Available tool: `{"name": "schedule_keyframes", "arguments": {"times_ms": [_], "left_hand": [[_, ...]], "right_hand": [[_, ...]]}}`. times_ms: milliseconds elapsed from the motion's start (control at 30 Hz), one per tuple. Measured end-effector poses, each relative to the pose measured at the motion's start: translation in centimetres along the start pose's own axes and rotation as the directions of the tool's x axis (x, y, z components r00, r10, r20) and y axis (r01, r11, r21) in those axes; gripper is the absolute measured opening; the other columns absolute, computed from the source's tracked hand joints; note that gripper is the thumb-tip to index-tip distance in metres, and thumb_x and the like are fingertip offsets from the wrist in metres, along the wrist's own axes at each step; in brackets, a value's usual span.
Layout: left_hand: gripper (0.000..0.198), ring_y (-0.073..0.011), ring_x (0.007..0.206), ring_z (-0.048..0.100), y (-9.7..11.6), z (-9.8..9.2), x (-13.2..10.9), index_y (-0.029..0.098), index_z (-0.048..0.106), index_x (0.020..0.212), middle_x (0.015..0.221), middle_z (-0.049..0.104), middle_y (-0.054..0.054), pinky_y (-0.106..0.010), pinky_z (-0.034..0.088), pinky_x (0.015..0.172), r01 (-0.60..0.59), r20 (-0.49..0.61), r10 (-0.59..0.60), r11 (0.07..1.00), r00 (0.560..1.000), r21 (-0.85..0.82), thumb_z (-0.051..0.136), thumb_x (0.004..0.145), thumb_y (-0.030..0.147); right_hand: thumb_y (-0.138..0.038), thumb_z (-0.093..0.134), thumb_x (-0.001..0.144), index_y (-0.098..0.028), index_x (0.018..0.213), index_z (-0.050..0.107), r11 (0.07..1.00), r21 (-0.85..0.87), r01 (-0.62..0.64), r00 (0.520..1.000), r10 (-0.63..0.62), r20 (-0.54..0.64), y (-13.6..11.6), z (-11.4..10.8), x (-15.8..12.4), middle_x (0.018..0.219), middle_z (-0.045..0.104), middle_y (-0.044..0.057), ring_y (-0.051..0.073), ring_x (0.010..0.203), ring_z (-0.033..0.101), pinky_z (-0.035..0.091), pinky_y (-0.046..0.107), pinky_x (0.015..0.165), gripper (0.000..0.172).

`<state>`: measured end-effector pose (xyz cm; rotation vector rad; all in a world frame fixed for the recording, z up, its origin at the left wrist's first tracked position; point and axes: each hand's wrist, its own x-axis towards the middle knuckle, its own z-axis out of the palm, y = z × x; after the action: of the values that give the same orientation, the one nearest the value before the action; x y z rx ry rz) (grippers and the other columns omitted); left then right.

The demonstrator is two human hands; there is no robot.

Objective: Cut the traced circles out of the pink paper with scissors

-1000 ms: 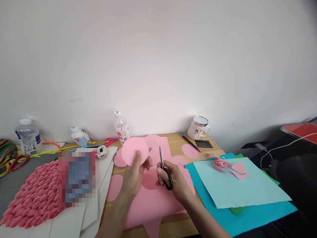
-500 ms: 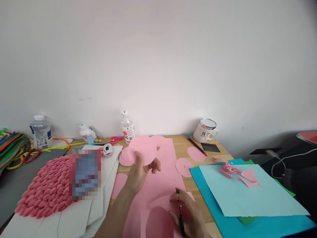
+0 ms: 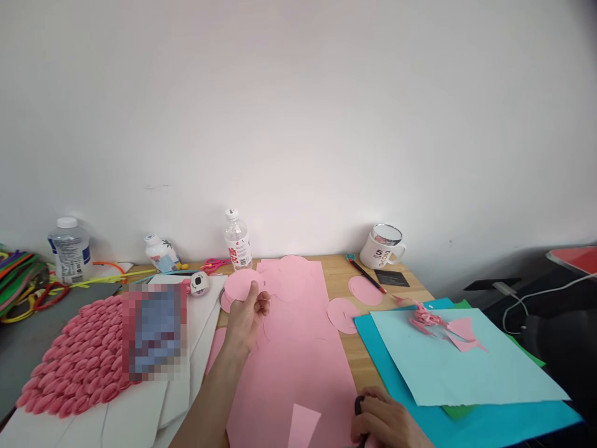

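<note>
My left hand [image 3: 247, 314] pinches a pink paper circle [image 3: 242, 285] between thumb and fingers, over other round pink pieces left of the large pink paper sheet [image 3: 298, 354]. Near the lower right of that sheet, my right hand [image 3: 380, 420] is closed on black-handled scissors [image 3: 359, 406]; their blades are hidden. A small pink scrap [image 3: 304, 424] lies at the bottom edge of the view. More pink circles [image 3: 365, 290] rest to the right of the sheet.
A mug [image 3: 382, 247], a pencil [image 3: 366, 274] and a bottle [image 3: 238, 241] stand or lie toward the wall. Blue sheets [image 3: 466, 373] with pink scraps [image 3: 426, 317] are at right. Pink petal-like work [image 3: 84, 354] on white sheets is at left.
My left hand has moved left and slightly down with the pink circle. My right hand has shifted right and down with the scissors. The curved pink piece near it is gone from view.
</note>
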<state>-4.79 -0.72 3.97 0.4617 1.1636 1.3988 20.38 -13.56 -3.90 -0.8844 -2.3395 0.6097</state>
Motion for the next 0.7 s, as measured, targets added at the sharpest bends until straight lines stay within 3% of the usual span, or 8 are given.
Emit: {"name": "schedule_keyframes", "arguments": {"times_ms": [100, 167, 233, 300, 400, 467, 567, 700], "left_hand": [[0.031, -0.0150, 0.059, 0.062, -0.4, -0.6, 0.4, 0.010, 0.065, 0.077, 0.075, 0.071, -0.012, -0.029, 0.048, 0.062, 0.148, -0.017, -0.147, 0.989, 0.989, 0.022, 0.076, 0.072, 0.038], [0.044, -0.0230, 0.076, 0.068, -0.3, -0.9, -0.1, 0.009, 0.068, 0.086, 0.092, 0.073, -0.019, -0.036, 0.050, 0.077, 0.176, 0.155, -0.188, 0.981, 0.970, 0.085, 0.071, 0.073, 0.051], [0.069, -0.0316, 0.093, 0.067, 0.1, -1.1, -1.0, 0.008, 0.070, 0.097, 0.102, 0.071, -0.023, -0.044, 0.046, 0.089, 0.111, 0.448, -0.171, 0.981, 0.878, 0.157, 0.060, 0.070, 0.070], [0.087, -0.0369, 0.102, 0.064, 0.9, -1.2, -2.1, 0.009, 0.070, 0.107, 0.105, 0.071, -0.023, -0.048, 0.042, 0.094, -0.043, 0.687, -0.102, 0.981, 0.719, 0.190, 0.052, 0.063, 0.081], [0.065, -0.0325, 0.094, 0.064, 2.0, -1.3, -3.5, 0.016, 0.073, 0.100, 0.097, 0.073, -0.014, -0.039, 0.046, 0.084, -0.293, 0.787, -0.053, 0.911, 0.615, 0.290, 0.073, 0.057, 0.066], [0.034, -0.0215, 0.067, 0.060, 2.2, -1.1, -4.2, 0.018, 0.071, 0.072, 0.071, 0.068, -0.005, -0.029, 0.043, 0.062, -0.386, 0.732, -0.079, 0.809, 0.676, 0.444, 0.081, 0.057, 0.048], [0.044, -0.0085, 0.041, 0.030, 1.7, -0.6, -4.6, 0.019, 0.048, 0.043, 0.042, 0.036, 0.006, -0.025, 0.022, 0.044, -0.376, 0.502, 0.039, 0.713, 0.864, 0.592, 0.074, 0.068, 0.044], [0.036, -0.0119, 0.047, 0.044, 0.7, -0.3, -4.1, 0.018, 0.057, 0.050, 0.047, 0.049, 0.003, -0.025, 0.033, 0.048, -0.289, 0.365, 0.141, 0.873, 0.920, 0.394, 0.076, 0.067, 0.044]], "right_hand": [[-0.017, 0.054, 0.085, -0.022, 0.078, 0.057, 0.995, 0.017, -0.099, 0.994, 0.100, -0.045, -1.2, -3.5, 2.3, 0.063, 0.061, 0.002, 0.016, 0.060, 0.055, 0.045, 0.028, 0.062, 0.009], [-0.012, 0.055, 0.081, -0.021, 0.082, 0.060, 0.991, -0.008, -0.131, 0.991, 0.131, -0.041, -1.4, -6.4, 4.1, 0.070, 0.062, 0.003, 0.017, 0.065, 0.057, 0.042, 0.025, 0.056, 0.011], [-0.013, 0.058, 0.079, -0.021, 0.083, 0.062, 0.983, -0.057, -0.173, 0.985, 0.171, -0.034, -1.0, -9.4, 5.9, 0.075, 0.065, 0.003, 0.016, 0.065, 0.057, 0.043, 0.025, 0.059, 0.010], [-0.020, 0.063, 0.079, -0.022, 0.088, 0.064, 0.960, -0.098, -0.263, 0.962, 0.252, -0.108, -0.3, -12.1, 7.5, 0.078, 0.067, 0.003, 0.017, 0.068, 0.058, 0.044, 0.025, 0.059, 0.009], [-0.029, 0.067, 0.077, -0.023, 0.088, 0.065, 0.933, -0.138, -0.333, 0.933, 0.304, -0.191, 0.7, -15.0, 9.8, 0.076, 0.067, 0.001, 0.017, 0.065, 0.057, 0.043, 0.025, 0.055, 0.013], [-0.033, 0.070, 0.075, -0.024, 0.088, 0.065, 0.927, -0.167, -0.337, 0.926, 0.295, -0.234, 0.9, -15.9, 11.2, 0.073, 0.067, 0.000, 0.017, 0.062, 0.058, 0.043, 0.026, 0.054, 0.017], [-0.035, 0.067, 0.078, -0.025, 0.093, 0.064, 0.919, -0.251, -0.305, 0.876, 0.167, -0.453, 0.5, -15.8, 12.6, 0.082, 0.069, 0.002, 0.022, 0.076, 0.063, 0.047, 0.031, 0.064, 0.019], [-0.038, 0.068, 0.078, -0.022, 0.104, 0.061, 0.936, -0.167, -0.310, 0.548, 0.032, -0.836, 0.2, -14.2, 12.5, 0.108, 0.068, 0.010, 0.028, 0.101, 0.062, 0.047, 0.042, 0.086, 0.031]]}}
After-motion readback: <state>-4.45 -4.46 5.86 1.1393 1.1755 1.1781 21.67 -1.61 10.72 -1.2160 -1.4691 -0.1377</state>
